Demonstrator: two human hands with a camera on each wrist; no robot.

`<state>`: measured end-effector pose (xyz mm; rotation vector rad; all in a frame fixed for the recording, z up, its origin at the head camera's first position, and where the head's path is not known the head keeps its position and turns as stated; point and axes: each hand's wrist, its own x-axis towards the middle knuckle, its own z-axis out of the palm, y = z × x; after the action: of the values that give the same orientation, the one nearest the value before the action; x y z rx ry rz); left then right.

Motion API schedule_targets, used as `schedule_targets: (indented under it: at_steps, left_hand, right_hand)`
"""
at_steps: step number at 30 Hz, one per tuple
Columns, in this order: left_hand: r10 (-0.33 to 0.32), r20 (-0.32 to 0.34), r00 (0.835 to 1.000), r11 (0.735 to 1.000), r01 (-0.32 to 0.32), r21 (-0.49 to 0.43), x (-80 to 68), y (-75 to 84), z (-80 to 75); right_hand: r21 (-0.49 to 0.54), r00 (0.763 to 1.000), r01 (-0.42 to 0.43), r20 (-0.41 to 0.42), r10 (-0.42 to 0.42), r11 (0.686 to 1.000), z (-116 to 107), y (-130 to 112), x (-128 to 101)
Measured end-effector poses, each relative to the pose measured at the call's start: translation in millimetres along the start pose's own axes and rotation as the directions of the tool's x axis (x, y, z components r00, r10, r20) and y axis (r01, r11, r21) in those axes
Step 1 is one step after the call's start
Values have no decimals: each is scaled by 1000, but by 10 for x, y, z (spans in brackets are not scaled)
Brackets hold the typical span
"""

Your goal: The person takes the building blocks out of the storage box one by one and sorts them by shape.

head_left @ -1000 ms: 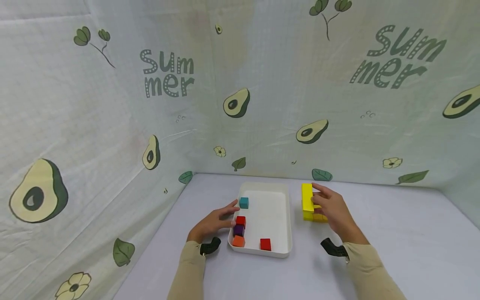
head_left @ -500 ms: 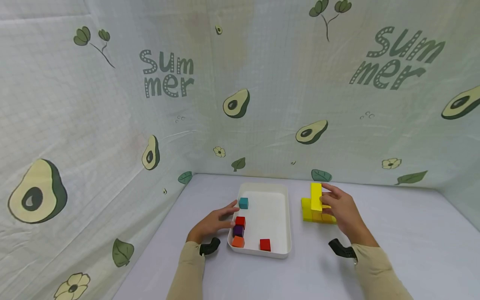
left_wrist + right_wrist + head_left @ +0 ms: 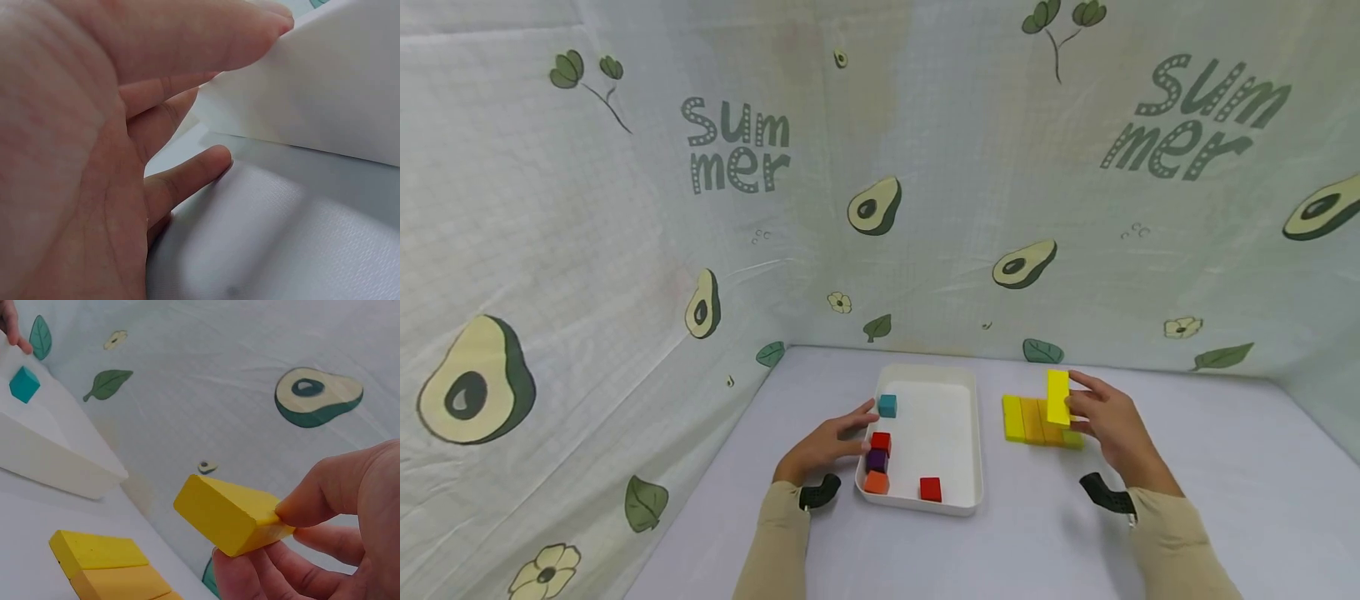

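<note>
The right hand (image 3: 1108, 425) pinches a yellow block (image 3: 1057, 397) between thumb and fingers and holds it in the air, just above a row of yellow blocks (image 3: 1030, 419) lying on the table (image 3: 1187, 450). The left hand (image 3: 827, 446) rests with relaxed fingers against the left wall of the white tray (image 3: 973, 450); it seems to hold nothing. Small cubes (image 3: 880, 460) lie in the tray.
</note>
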<state>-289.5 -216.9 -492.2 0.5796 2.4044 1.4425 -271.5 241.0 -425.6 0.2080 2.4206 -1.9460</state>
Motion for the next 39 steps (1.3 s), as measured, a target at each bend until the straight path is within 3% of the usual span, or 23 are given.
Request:
schedule_targets:
  at_steps: [17,27,33,39]
  left_hand:
    - [-11,-26,1000,998,13,63,-48,-9,-1]
    - [1,-23,1000,1000,0,18,20,-16,-25]
    - [-17,-14,1000,1000,17,26,15,-41,-31]
    - [1,-18,1000,1000,-1,7,-3,-35,-2]
  right_hand:
    - [87,991,-113,-66,119,990,-164,236,89]
    - [-4,986,-148,-84,147,989,-419,489,208]
    - [-67,979,-197,-70,192,978,-462,554,286]
    - [-128,982,-179,-84,169,976,-494,570,326]
